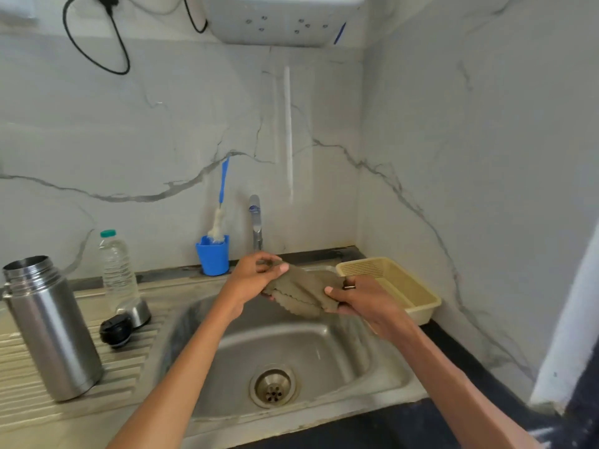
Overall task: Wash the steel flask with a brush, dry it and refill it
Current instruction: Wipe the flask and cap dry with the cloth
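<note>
Flask (52,325) stands uncapped on the surface, brush (219,209) parked. Left hand (256,277) and right hand (359,298) grip cloth (303,291); drying, refill likely remain.

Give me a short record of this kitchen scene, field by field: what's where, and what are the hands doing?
place: steel sink in a marble-walled corner
hands: left hand and right hand both grip a grey-green cloth over the basin
flask: steel flask upright on the drainboard, lid off
cap: black cap beside it
brush: bottle brush standing in a blue cup
water bottle: plastic bottle behind the cap
tap: tap, no water visible
tray: yellow tray right of the sink
</note>
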